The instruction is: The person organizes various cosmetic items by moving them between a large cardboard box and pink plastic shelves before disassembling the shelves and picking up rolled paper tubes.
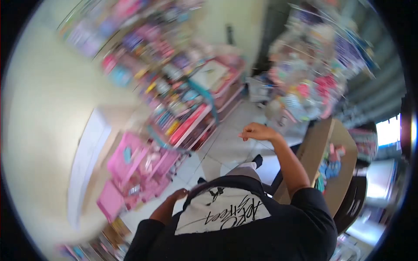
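My right hand point(257, 131) is raised in front of me over the tiled floor, its fingers curled together, with no object showing in it. Down at my left side, close to my black shirt point(244, 237), is my left hand point(179, 194); it is small and blurred, and its fingers cannot be made out. Ahead of my hands stands a shelf rack point(191, 126) packed with small colourful goods, the item nearest to my right hand being hard to tell.
Pink shelves point(130, 161) stand at the left. An open cardboard box point(339, 191) with coloured items is at my right. Many bagged goods point(305, 78) hang at the back right. A white panel point(89, 161) leans at the far left. Tiled floor point(187, 167) shows between.
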`<state>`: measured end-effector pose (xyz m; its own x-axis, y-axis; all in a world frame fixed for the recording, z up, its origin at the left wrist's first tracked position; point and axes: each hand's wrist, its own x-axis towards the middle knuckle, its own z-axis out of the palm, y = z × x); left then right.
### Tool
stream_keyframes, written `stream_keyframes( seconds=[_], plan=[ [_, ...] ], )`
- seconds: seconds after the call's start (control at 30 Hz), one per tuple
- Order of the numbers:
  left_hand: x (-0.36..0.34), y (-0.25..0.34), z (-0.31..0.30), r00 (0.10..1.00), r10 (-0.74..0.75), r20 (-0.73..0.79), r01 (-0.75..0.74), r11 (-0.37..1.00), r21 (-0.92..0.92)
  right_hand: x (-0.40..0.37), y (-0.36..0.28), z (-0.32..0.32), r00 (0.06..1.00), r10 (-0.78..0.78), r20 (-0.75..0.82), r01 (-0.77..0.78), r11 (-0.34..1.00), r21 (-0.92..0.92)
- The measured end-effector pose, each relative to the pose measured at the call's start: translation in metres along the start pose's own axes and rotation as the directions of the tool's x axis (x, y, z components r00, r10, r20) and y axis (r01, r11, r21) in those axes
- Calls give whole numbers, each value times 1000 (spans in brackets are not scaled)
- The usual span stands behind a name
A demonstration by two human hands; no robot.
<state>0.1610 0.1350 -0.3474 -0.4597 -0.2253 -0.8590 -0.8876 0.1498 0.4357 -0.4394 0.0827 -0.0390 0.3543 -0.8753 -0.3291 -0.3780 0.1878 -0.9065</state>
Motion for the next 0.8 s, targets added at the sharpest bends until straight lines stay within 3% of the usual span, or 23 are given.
stream_keyframes(
  seconds=[0.03, 0.07, 0.1, 0.13, 0.2, 0.33, 0.4, 0.43, 0.47, 0.53, 0.6, 0.67, 0.73, 0.8],
  plan=[
    [-24, 12, 4, 988, -144, 49, 144, 990, 12, 35, 25, 43, 999, 38, 37, -39, 999, 38],
    [-69, 35, 16, 945, -320, -59, 257, 844, -471, 66, 51, 86, 995, 77, 68, -81, 994, 70],
    [-90, 37, 24, 961, -277, 6, 176, 591, -787, 86, 70, 129, 994, 87, 66, -93, 990, 110],
    [-85, 5, 54, 979, -194, -61, 35, 460, -887, 97, 87, 170, 993, 97, 63, -106, 982, 158],
    [-113, 2, 81, 967, -114, -228, -202, 204, -958, 104, 136, 236, 993, 89, 76, -74, 981, -178],
    [-137, -16, 120, 948, -154, -279, -276, 43, -960, 108, 128, 288, 936, 228, 268, -146, 945, -294],
    [-130, -34, 129, 936, -188, -298, -256, 219, -942, 126, 118, 293, 939, 274, 210, -223, 946, -234],
    [-130, -40, 124, 913, -243, -328, -218, 388, -895, 135, 113, 296, 938, 298, 179, -262, 944, -200],
    [-131, -50, 114, 884, -132, -448, -230, 710, -665, 144, 107, 296, 934, 303, 190, -262, 941, -213],
    [-129, -55, 85, 831, -156, -534, -156, 856, -492, 160, 96, 299, 938, 234, 257, -151, 940, -305],
    [-178, -17, 31, 719, -287, -632, -239, 752, -614, 171, 88, 309, 921, 268, 284, -187, 942, -279],
    [-211, 7, -19, 676, -242, -696, -400, 673, -623, 176, 82, 320, 891, 322, 320, -262, 940, -218],
    [-238, 28, -63, 616, -163, -771, -537, 629, -562, 179, 90, 333, 918, 265, 295, -201, 952, -229],
    [-254, 41, -102, 404, -104, -909, -633, 686, -360, 179, 89, 335, 943, 200, 267, -136, 961, -240]
  ],
)
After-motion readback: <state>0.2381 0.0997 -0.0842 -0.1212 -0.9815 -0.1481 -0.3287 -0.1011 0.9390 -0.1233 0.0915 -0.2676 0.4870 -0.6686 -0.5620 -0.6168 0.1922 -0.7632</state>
